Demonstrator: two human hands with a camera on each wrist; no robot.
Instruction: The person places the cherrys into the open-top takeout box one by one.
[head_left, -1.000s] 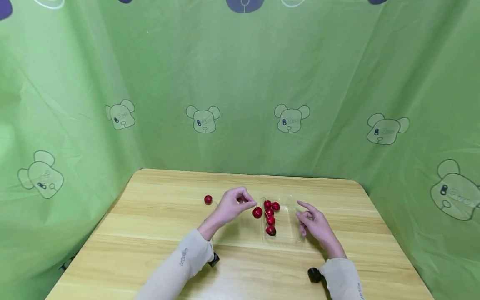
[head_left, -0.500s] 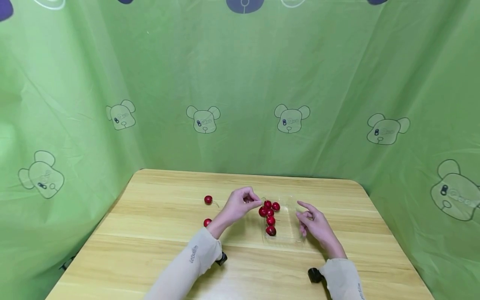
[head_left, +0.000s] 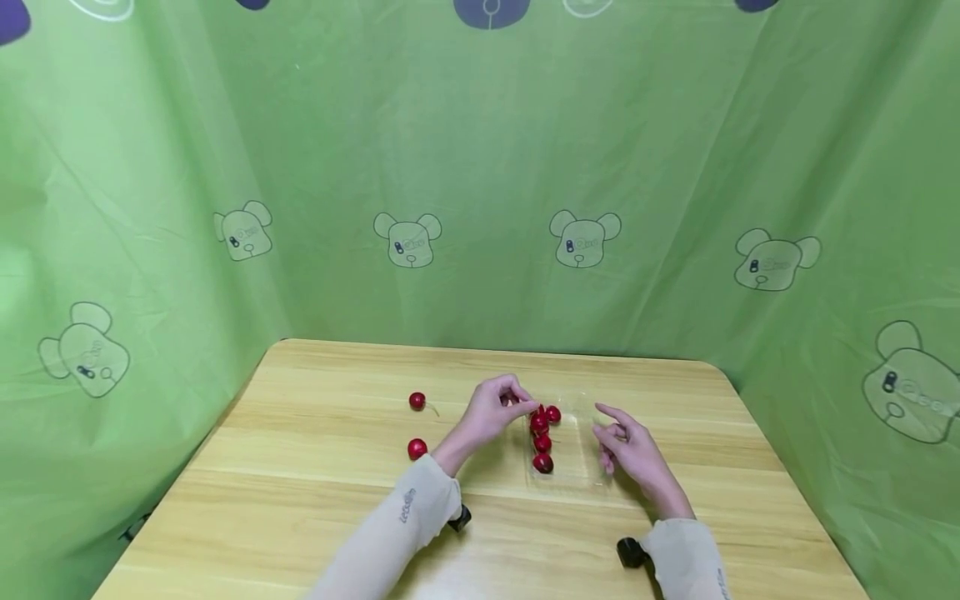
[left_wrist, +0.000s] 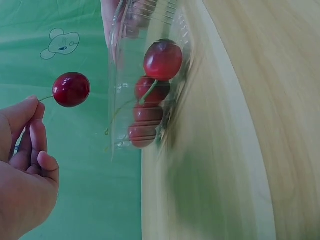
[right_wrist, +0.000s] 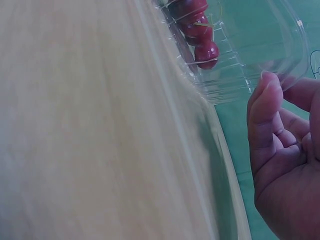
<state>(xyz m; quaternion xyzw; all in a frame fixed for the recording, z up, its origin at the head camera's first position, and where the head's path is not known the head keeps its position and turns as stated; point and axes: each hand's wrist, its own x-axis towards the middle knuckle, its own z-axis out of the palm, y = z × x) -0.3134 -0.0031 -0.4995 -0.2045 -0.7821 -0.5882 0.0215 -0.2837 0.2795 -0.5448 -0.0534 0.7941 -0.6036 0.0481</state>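
Observation:
My left hand (head_left: pixel 487 412) pinches a cherry by its thin green stem. This dark red cherry (left_wrist: pixel 71 89) hangs above the left side of a clear plastic box (head_left: pixel 573 454), off the tabletop. Inside the box several red cherries (left_wrist: pixel 163 59) lie in a row along its left wall, some with stems showing. In the head view the held cherry overlaps that row. At the box's right side is my right hand (head_left: pixel 630 450), its thumb and finger at the rim and holding it; the right wrist view shows the fingertips (right_wrist: pixel 270 82) against the plastic edge.
Two loose cherries lie on the wooden table (head_left: pixel 300 500) to the left, one farther back (head_left: pixel 417 401) and one nearer cherry (head_left: pixel 417 449) close to the left wrist. A green curtain (head_left: pixel 480 150) with bear faces surrounds the table's back and sides.
My left hand has moved right with the dangling cherry, from beside the box to over its left row. The nearer loose cherry has come into view. The right hand stays in place.

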